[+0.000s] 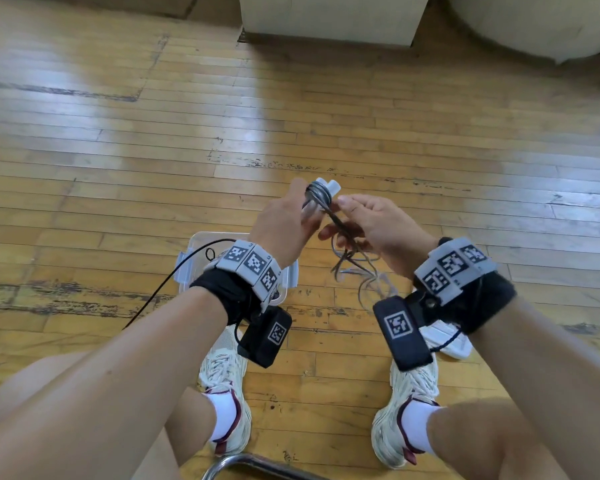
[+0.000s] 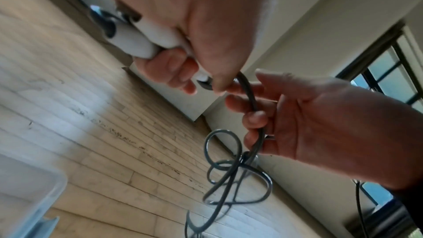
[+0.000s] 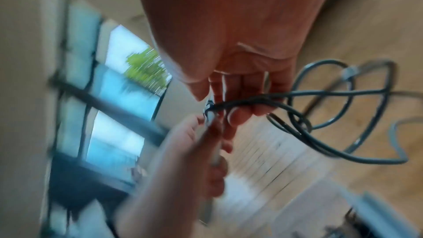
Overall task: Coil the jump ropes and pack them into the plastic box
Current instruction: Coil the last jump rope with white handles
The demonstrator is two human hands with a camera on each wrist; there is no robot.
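**Rope half wound, box waiting on the floor**

The left hand [image 1: 284, 220] grips both white handles [image 2: 142, 42], a few turns of grey cord [image 1: 321, 195] already round them. The right hand [image 1: 371, 223] curls its fingers on the cord [image 2: 254, 108] just below; the slack dangles in springy loops. It looks light and slick, though blur hides detail. Best held near the handles. The plastic box [image 1: 201, 244] sits beneath the left wrist.

Daylight was bright and soft; pale glare patches lay on the wooden floor [image 1: 125, 109] toward ten and two o'clock. The right wrist view was heavily motion-blurred, its window [image 3: 107, 108] blown out at nine o'clock. Edges bowed.
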